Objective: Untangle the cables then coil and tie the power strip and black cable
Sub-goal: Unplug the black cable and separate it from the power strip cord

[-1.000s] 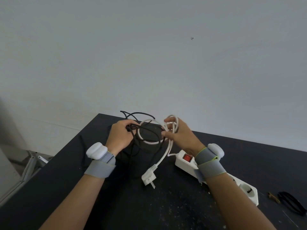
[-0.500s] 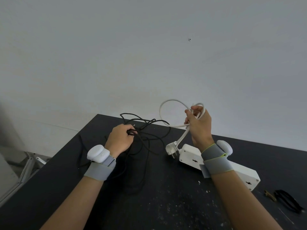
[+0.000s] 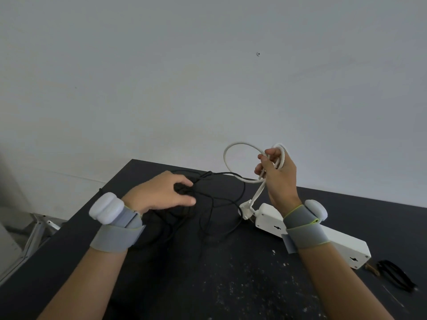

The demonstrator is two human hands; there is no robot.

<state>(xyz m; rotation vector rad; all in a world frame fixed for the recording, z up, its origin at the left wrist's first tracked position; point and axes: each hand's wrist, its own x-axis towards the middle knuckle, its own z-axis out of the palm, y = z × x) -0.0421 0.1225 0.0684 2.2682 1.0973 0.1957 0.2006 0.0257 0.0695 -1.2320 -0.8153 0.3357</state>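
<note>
Holding loops of the white cord point(image 3: 233, 153) above the power strip point(image 3: 335, 241), the right hand point(image 3: 277, 179) has its fingers curled tight round them. The plug point(image 3: 246, 207) hangs just beside the strip's left end. Left of the strip, the black cable point(image 3: 215, 204) lies tangled on the table point(image 3: 231, 285), and the left hand point(image 3: 161, 195) curls thumb and forefinger round a bunch of it. Right of the strip lies a black strap point(image 3: 395, 274).

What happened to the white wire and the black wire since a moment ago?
The right hand lifted the white cord up and to the right, out of the black cable, and the power strip rolled onto its face. The left hand still holds the black cable on the table.
</note>
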